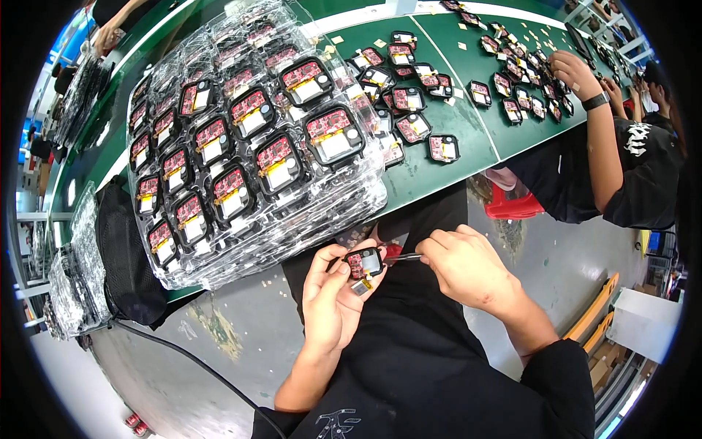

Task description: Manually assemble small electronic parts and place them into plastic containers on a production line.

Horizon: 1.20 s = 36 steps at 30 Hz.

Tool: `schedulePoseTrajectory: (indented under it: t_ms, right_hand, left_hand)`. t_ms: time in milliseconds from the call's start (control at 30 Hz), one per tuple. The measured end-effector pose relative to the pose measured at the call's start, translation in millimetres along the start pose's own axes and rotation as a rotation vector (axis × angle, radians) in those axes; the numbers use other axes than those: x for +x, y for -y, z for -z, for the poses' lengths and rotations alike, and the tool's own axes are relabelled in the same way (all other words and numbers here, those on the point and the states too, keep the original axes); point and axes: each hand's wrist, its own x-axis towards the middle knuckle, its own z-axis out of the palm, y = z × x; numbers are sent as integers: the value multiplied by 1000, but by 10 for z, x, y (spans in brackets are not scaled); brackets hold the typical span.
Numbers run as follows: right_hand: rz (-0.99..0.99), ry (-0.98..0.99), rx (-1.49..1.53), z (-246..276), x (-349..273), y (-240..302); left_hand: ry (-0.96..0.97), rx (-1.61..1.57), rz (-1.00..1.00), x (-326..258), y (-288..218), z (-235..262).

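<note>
My left hand (330, 298) is closed around the edge of a small black-framed device (363, 262), held above my lap. A red circuit board and a pale square area show inside its frame. From its lower edge hangs a small silver battery (361, 286) with a yellow strip. My right hand (468, 265) pinches a pair of thin metal tweezers (404, 257). Their tips reach the right edge of the device; whether they grip anything there is too small to tell.
Stacked clear plastic trays (285, 234) full of similar devices stand at left on the green table (439, 179). Loose devices (413, 127) lie beyond them. At right, a co-worker's hand (574, 75) works over another pile. A black cable (197, 360) runs past my left side.
</note>
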Motion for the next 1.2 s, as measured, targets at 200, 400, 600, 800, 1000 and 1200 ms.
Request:
schedulePoseTrajectory:
  t_ms: [200,400,600,800,1000,1200]
  right_hand:
    - [-3,-263,269,-123,86,103]
    - [-188,-474,681,-472,95,201]
    - [-339,-448,644,-556,18,39]
    - [300,-590,181,-617,67,150]
    - [344,-680,164,-544,107,200]
    - [155,-597,580,-494,93,243]
  left_hand:
    - [-13,33,-92,-3,43,-20]
    - [41,0,-117,6,58,-18]
    - [-3,47,-133,5,103,-15]
    - [8,80,-82,39,194,2]
    - [-11,108,-70,31,226,-3]
    - [10,177,-127,9,235,-48]
